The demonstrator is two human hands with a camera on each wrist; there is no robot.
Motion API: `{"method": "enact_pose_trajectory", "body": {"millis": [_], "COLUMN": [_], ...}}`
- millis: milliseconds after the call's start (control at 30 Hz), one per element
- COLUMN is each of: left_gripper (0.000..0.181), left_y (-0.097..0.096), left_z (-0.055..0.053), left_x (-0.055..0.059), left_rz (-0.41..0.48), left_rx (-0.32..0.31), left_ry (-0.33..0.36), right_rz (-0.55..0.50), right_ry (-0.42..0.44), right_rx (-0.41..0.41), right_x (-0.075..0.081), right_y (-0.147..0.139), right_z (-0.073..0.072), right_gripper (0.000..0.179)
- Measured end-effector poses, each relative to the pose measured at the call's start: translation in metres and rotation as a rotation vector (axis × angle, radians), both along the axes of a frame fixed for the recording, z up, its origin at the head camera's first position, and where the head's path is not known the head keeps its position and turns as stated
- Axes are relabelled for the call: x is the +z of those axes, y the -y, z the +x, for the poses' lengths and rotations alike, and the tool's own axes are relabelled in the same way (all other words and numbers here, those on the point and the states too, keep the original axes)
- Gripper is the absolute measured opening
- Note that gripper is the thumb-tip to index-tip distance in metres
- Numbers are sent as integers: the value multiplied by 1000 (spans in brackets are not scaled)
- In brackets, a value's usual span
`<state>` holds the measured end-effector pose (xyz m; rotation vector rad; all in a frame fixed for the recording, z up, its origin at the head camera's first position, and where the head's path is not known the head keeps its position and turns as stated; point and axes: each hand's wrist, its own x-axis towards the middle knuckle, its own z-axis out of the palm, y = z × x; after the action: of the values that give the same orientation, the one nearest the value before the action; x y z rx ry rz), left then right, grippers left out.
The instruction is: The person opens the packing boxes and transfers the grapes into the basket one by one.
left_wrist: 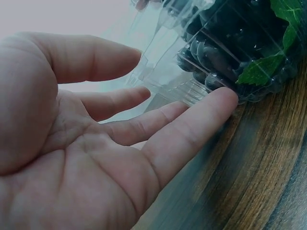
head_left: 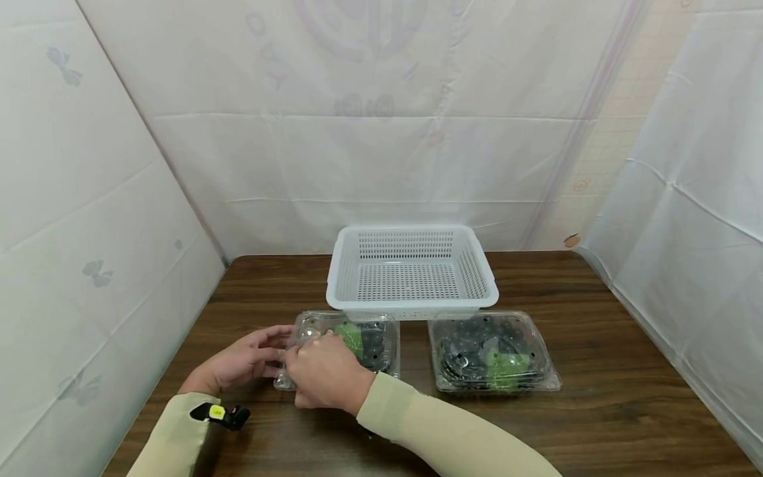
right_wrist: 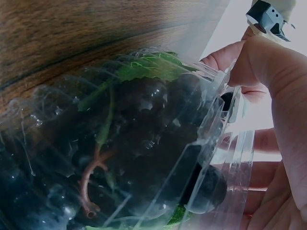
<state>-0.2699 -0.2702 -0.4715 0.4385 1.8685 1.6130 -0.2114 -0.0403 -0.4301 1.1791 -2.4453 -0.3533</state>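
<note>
A clear plastic clamshell box [head_left: 389, 334] of dark grapes with green leaves lies on the table in the head view. My right hand [head_left: 329, 372] reaches across its front left corner and grips the rim. In the right wrist view, thumb and fingers stand at the edge of the clear plastic, beside dark grapes [right_wrist: 144, 129] and a brown stem [right_wrist: 88, 184]. At the box's left side is my left hand [head_left: 247, 358], palm up with fingers extended. Its fingertips are close to the plastic in the left wrist view; contact is hard to tell.
To the right lies a second clear clamshell box [head_left: 495, 351] with dark grapes and a leaf. A white perforated basket [head_left: 411, 305] stands behind both boxes on the brown wooden table [head_left: 614, 371]. Pale sheets hang at the back and sides.
</note>
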Motion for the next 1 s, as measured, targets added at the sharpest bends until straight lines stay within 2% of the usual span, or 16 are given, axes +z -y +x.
{"method": "enact_pose_trajectory", "body": {"millis": [433,700,1000], "left_gripper": [63,68,69], "left_y": [2,1,-1], "left_z": [0,-2,-1], "left_x": [-3,-5,-5], "left_rz": [20,-35,-39], "left_rx": [9,33,38], "left_ry": [17,-18,-32], "right_rz": [-10,-10,-1], "right_ry": [-1,19,37], "right_rx": [11,14,16], "right_x": [-2,-1,0], "right_y": [0,0,-1], "right_z": [-1,-1,-1], "right_gripper": [42,41,43]}}
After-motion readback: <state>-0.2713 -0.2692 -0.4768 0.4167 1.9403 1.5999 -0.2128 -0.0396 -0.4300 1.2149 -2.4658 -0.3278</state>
